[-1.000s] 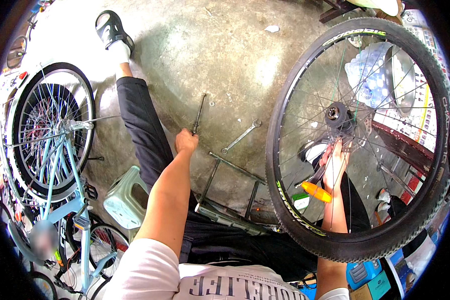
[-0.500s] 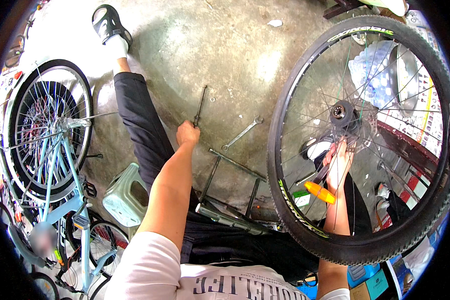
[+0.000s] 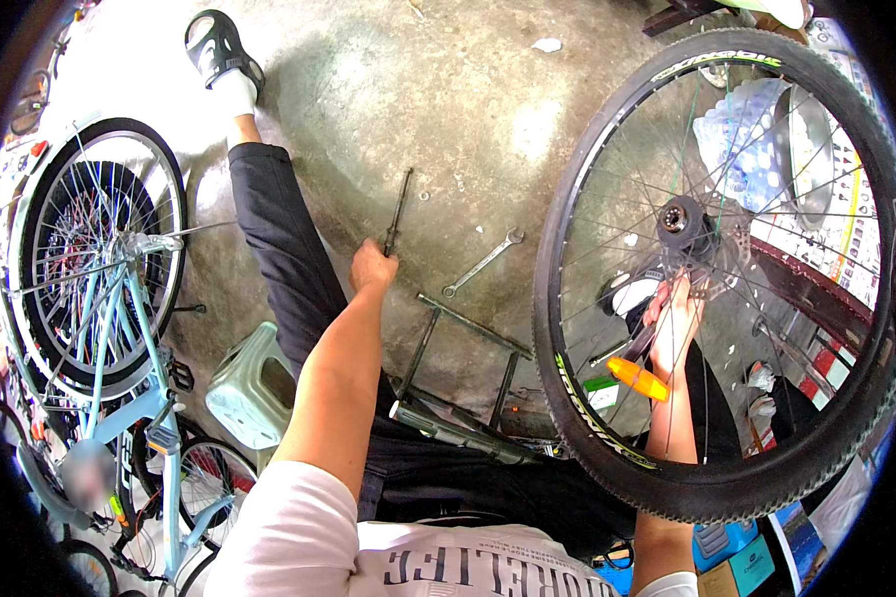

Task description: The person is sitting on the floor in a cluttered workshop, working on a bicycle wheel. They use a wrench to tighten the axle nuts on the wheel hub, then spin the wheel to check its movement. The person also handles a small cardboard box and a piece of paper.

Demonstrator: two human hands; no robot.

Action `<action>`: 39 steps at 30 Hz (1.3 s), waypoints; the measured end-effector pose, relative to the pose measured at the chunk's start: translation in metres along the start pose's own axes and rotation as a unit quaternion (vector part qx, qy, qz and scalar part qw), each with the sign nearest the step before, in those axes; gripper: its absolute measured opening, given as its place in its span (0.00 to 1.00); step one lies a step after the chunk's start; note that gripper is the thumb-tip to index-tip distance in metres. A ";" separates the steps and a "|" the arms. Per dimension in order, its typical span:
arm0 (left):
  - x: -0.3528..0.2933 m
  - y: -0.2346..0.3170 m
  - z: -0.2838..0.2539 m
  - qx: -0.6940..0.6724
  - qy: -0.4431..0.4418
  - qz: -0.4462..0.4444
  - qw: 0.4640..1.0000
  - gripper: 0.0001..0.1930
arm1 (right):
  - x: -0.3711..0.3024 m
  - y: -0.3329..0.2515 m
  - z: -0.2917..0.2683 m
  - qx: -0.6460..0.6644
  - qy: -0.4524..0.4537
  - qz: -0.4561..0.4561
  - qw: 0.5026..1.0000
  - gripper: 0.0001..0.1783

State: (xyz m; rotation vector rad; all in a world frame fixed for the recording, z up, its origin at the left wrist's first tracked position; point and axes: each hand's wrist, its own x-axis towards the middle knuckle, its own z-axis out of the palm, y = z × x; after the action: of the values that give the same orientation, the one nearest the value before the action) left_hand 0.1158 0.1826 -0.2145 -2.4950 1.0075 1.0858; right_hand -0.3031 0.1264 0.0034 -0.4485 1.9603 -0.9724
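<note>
My left hand is closed round the lower end of a thin, dark metal axle, whose upper end points away from me over the floor. To the right stands a large bicycle wheel with a knobbly black tyre. My right hand reaches behind its spokes and is closed at the underside of the hub, beside the brake disc; its fingertips are partly hidden. An orange reflector sits on the spokes in front of my right wrist.
On the floor lie a combination wrench and a small ring. A dark metal frame stands between my legs. At left are a pale green stool and a light blue bicycle. A green-and-white box shows through the wheel.
The wheel has shifted very slightly, its lower edge a little higher in the picture. Both hands keep their places and their grip.
</note>
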 end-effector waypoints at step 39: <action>-0.342 0.269 -0.222 -0.327 0.063 0.640 0.692 0.27 | -0.013 -0.018 0.026 -0.259 0.044 -0.181 0.948 0.24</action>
State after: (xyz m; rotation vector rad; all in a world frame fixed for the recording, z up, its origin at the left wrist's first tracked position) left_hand -0.1100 0.0539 0.1992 -1.9871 3.0831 1.8062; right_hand -0.2753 0.1116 0.0164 -1.1092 2.2580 -0.6872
